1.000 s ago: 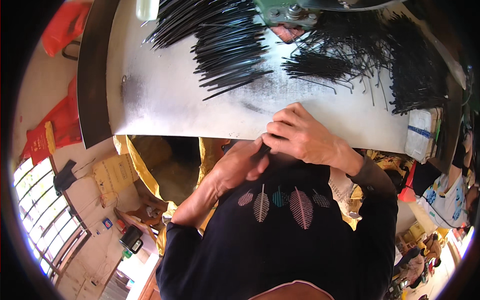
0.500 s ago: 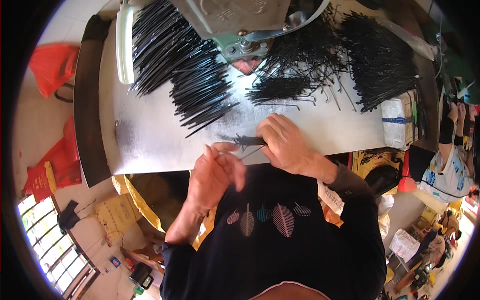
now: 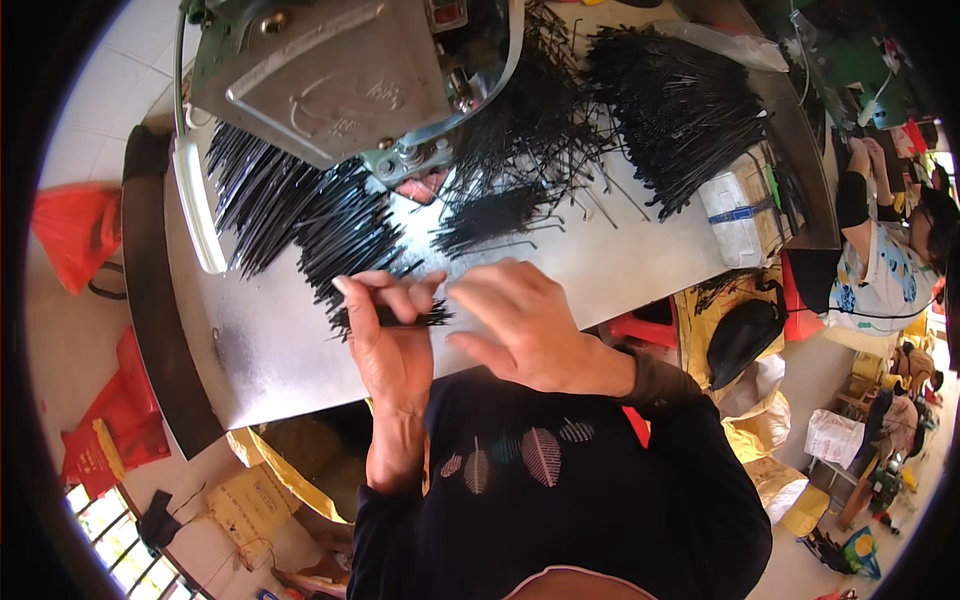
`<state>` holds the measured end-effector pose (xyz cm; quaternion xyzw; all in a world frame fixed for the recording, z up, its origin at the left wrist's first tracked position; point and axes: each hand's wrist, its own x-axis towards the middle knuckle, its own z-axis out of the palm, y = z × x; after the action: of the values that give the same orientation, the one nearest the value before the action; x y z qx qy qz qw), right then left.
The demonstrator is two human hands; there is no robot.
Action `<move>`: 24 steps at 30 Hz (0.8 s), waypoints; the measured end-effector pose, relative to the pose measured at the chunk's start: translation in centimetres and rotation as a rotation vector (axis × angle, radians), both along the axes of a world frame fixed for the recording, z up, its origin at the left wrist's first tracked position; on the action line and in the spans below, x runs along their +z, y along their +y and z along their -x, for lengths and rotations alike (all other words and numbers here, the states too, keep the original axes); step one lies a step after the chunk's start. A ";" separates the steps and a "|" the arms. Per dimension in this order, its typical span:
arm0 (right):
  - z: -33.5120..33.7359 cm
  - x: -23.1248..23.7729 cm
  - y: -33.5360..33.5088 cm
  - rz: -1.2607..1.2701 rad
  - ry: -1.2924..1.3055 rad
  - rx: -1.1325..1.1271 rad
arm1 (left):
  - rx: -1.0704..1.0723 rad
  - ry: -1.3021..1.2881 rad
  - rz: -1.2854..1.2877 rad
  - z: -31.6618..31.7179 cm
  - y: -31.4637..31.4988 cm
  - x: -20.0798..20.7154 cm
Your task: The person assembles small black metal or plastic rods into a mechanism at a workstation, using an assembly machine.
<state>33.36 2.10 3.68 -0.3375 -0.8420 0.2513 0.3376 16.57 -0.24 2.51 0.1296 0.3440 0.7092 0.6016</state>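
Observation:
My left hand point(image 3: 388, 345) is closed around a small bundle of thin black rods point(image 3: 436, 316), whose ends stick out between its thumb side and my right hand. Just beside those ends my right hand point(image 3: 520, 325) is held with its fingers stretched out and slightly blurred, with nothing seen in it. Beyond my left hand lies a pile of straight black rods point(image 3: 350, 225), which the held bundle partly overlaps in view. A smaller heap of black rods with bent ends point(image 3: 490, 215) rests in the middle of the metal table point(image 3: 290, 350).
A green and grey machine point(image 3: 320, 80) stands over the table's far side, with a white lamp tube point(image 3: 200, 205) at its left. A thick stack of black rods point(image 3: 680, 110) and a white box point(image 3: 738, 210) lie at the right. Another person point(image 3: 885, 250) works at the far right.
The bundle has passed from my right hand to my left, which has moved farther over the table. My right hand has opened. The whole view has turned and shifted.

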 end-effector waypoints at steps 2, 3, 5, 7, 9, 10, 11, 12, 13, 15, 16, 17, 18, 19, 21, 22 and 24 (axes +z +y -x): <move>0.0 1.0 0.6 -0.128 0.231 -0.128 | 0.045 0.463 -0.028 -0.5 -0.1 -0.5; 1.0 2.1 0.8 -0.221 0.294 -0.099 | 0.080 0.766 0.004 -1.4 -0.5 -0.2; 2.6 4.3 0.2 -0.322 0.268 0.030 | 0.067 0.819 -0.034 -1.8 -0.5 0.1; 3.7 4.3 0.1 -0.369 0.201 0.107 | 0.057 0.916 -0.106 -2.2 -0.2 0.1; 4.5 1.5 0.4 -0.193 -0.282 0.169 | 0.045 1.007 -0.183 -2.5 0.4 -0.6; 4.3 1.3 0.8 -0.193 -0.289 0.152 | 0.035 1.048 -0.223 -2.7 0.9 -0.7; 4.2 1.4 1.0 -0.180 -0.122 0.172 | 0.038 1.095 -0.251 -2.8 0.7 -0.9; 3.9 1.6 1.2 -0.165 0.044 0.189 | 0.041 1.142 -0.279 -2.9 0.6 -1.2; 2.9 2.0 1.6 -0.125 0.222 0.180 | 0.042 1.187 -0.307 -3.0 0.4 -1.5; 0.1 0.9 2.1 -0.156 0.309 -0.088 | 0.046 1.270 -0.364 -2.9 0.1 -2.7; -2.0 0.2 2.5 -0.185 0.185 -0.309 | -0.065 1.118 0.061 -2.6 -0.6 -4.0; -4.1 -0.8 3.0 -0.204 0.020 -0.480 | -0.009 1.109 -0.009 -2.6 -0.4 -4.3; -6.5 -2.5 3.7 -0.273 -0.095 -0.588 | 0.049 1.097 -0.077 -2.8 -0.3 -4.5; -8.4 -3.2 3.8 -0.272 -0.185 -0.688 | 0.047 1.095 -0.073 -2.9 -0.2 -4.4; -9.8 -2.7 3.3 -0.215 -0.314 -0.773 | 0.037 1.227 -0.150 -3.0 -0.1 -3.7; -10.0 -2.5 3.2 -0.160 -0.438 -0.853 | 0.034 1.226 -0.147 -3.1 -0.2 -3.7; -9.8 -2.5 3.5 -0.121 -0.495 -0.878 | 0.028 1.206 -0.135 -3.2 0.0 -3.6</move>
<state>43.14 5.57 1.21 -0.6888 -0.6887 -0.0511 0.2207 19.78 -0.28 -1.05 0.5420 0.5802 0.5387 0.2818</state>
